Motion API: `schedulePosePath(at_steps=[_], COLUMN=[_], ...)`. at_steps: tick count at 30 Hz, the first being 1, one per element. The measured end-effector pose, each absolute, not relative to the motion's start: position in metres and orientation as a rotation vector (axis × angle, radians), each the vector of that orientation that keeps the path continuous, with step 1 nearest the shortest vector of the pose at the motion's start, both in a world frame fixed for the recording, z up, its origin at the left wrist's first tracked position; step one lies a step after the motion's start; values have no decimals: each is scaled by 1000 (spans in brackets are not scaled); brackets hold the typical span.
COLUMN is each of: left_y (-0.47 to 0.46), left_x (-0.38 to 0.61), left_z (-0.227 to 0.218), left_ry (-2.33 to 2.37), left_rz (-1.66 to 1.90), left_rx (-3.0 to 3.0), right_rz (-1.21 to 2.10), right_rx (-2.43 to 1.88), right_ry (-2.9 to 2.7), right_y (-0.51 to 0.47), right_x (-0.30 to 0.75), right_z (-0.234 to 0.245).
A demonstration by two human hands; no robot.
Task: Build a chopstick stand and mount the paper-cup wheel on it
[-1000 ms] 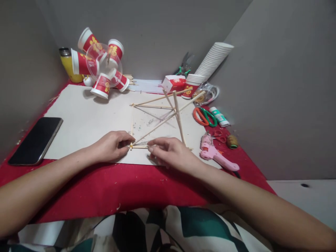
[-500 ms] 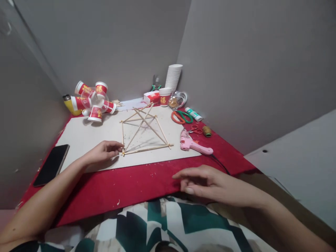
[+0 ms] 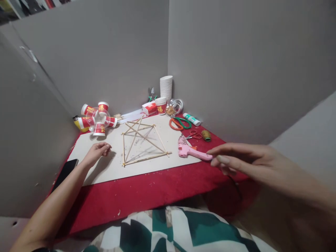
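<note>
A frame of thin wooden sticks (image 3: 141,143) lies on a pale board (image 3: 110,168) over a red cloth (image 3: 147,189). My left hand (image 3: 97,152) rests on the board left of the frame, fingers loosely curled, holding nothing and not touching the sticks. My right hand (image 3: 241,161) is raised in the air at the right, fingers stretched out and apart, empty. Its fingertips are close to the handle end of a pink glue gun (image 3: 193,152) that lies on the board's right edge.
A cluster of red paper cups (image 3: 97,120) and a yellow bottle (image 3: 78,124) sit at the back left. A stack of white cups (image 3: 166,87), orange-green scissors (image 3: 180,123), a glue stick (image 3: 191,119), twine (image 3: 206,135) and a phone (image 3: 65,170) surround the board. Grey walls enclose the desk.
Both hands left the stick frame. My right hand pulled back, then swung up and right near the glue gun. My left hand slid left. The view drew back from the desk.
</note>
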State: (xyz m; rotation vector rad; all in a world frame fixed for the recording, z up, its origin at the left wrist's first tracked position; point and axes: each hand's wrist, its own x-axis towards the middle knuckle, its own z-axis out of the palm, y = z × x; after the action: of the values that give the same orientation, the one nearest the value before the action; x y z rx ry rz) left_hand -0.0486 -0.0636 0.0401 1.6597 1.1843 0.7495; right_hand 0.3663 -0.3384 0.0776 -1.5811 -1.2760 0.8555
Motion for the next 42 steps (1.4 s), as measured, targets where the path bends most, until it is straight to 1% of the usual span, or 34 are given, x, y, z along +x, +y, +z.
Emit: schedulePosePath(at_steps=[3,5,13,20,24,28,34,38,42], left_y=[-62,-60,-40,-12,5,16,12,3,-5], left_x=[-41,-35,-7,20,29,34,47,59,70], left_z=[45,47,36,31,25,22,30,37,49], left_ry=[1206,1231,1244,1222,1229,1264,1139,1014,924], left_rz=[832,878,903,934,973,995,969,943,913], left_rx=[1666,1655,1669,1664,1641,1633,1721,1934,2123], right_rz=[646,578,591,704,754,759,803,796,855], right_rx=[-1507,-1436,-1181,-1317,-1408,-1510,-1471,-1433,-1328], right_ry=[-1308,-1341,-1479,-1348,-1325,-1423,-1617,-1674,-1842], right_y=[-313,-290,-171,-100,-81,-72,-70,-75,-92], right_x=[375,381,399,414,428,441,451,442,418], right_z=[92,100,125,113,96,77,55,57,76])
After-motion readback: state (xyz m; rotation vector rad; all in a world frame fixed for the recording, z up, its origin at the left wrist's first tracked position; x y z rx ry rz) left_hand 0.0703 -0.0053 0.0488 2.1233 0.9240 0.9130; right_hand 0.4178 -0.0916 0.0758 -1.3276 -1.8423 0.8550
